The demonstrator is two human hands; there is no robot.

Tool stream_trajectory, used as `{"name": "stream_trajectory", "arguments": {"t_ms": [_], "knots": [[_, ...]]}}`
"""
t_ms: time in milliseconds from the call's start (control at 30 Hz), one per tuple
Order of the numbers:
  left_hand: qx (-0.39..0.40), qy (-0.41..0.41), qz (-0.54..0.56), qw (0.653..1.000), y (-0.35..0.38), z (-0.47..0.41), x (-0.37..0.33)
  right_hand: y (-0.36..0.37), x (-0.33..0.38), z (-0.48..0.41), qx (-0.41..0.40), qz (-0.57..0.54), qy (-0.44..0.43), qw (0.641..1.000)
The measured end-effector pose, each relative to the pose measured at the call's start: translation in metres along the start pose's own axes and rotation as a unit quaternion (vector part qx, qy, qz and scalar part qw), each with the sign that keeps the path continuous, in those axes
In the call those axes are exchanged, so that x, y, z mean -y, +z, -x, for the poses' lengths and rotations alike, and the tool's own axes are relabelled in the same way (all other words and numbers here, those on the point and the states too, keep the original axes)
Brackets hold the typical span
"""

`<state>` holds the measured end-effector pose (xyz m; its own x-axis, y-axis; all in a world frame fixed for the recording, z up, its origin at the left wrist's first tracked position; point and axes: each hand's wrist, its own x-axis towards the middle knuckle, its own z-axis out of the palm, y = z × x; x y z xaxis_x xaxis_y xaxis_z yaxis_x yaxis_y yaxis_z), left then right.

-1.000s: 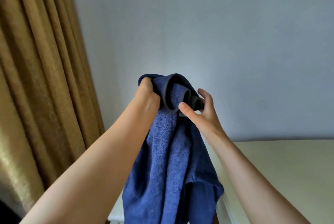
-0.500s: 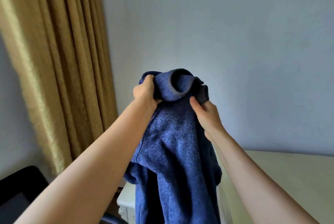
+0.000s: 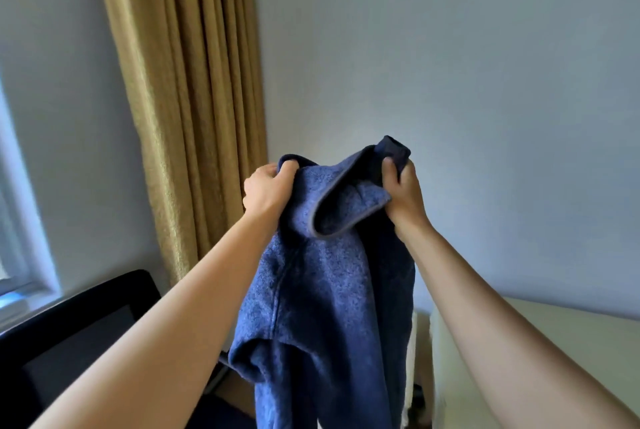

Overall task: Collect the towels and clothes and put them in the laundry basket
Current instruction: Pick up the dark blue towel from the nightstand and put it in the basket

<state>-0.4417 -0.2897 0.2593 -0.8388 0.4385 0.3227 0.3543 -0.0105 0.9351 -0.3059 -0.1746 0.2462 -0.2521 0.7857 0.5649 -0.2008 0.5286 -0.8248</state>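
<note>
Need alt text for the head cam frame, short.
Two bare arms hold up a dark blue fleece garment against a pale wall, the left hand and right hand each gripping its top edge while the rest hangs down. A gold curtain hangs at left; a cream surface sits lower right.

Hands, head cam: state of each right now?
Left hand: closed, gripping the top edge of the blue garment.
Right hand: closed, gripping the garment's dark cuff end.
</note>
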Motion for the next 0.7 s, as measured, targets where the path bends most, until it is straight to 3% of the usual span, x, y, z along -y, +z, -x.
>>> {"name": "stream_trajectory", "arguments": {"t_ms": [67,167,233,333,467,600,700], "knots": [[0.077,-0.06,0.14,0.985,-0.009,0.014,-0.002,0.002,0.006,0.002,0.009,-0.016,0.009,1.0],[0.197,-0.064,0.247,0.947,-0.028,0.028,0.002,0.005,0.013,0.002,-0.001,-0.041,0.039,0.998],[0.256,-0.051,0.254,0.931,-0.039,0.039,0.006,0.007,0.019,0.002,-0.009,-0.062,0.074,0.995],[0.289,-0.007,0.153,0.945,-0.053,0.049,0.015,0.016,0.026,0.007,-0.001,-0.082,0.116,0.99],[0.248,0.104,-0.165,0.949,-0.06,0.063,0.024,0.035,0.033,0.023,0.02,-0.096,0.127,0.987],[0.157,0.074,-0.143,0.974,-0.062,0.073,0.026,0.054,0.042,0.037,0.084,-0.13,0.144,0.977],[0.131,0.05,-0.125,0.982,-0.066,0.075,0.023,0.069,0.056,0.05,0.158,-0.157,0.163,0.961]]}}
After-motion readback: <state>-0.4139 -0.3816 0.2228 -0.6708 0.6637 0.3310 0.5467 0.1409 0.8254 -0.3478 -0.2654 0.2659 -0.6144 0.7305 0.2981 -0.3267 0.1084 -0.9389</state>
